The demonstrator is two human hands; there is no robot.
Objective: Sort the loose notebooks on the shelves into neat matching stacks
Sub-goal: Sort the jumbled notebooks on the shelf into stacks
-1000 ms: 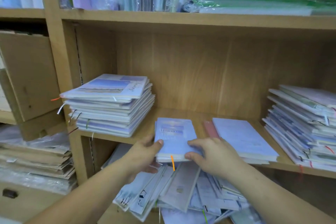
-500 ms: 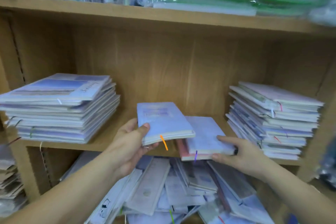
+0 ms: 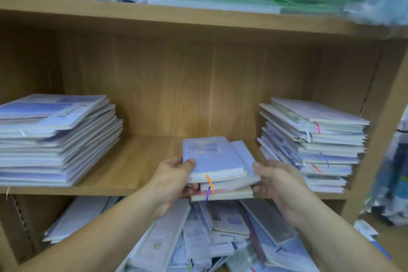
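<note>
The lavender notebook stack [image 3: 215, 161] overhangs the front edge of the middle shelf [image 3: 132, 165] at six o'clock. Left hand [image 3: 174, 181] pinches its nine-o'clock side, thumb on top; right hand [image 3: 280, 183] grips three o'clock. Light, stiff, seemingly film-wrapped — covers slide, so squeeze both sides evenly.

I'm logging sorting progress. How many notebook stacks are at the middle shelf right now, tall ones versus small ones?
Tall stacks: 2, the left stack and the right stack
Small stacks: 1, the small stack held between the left hand and right hand
Total: 3
</note>
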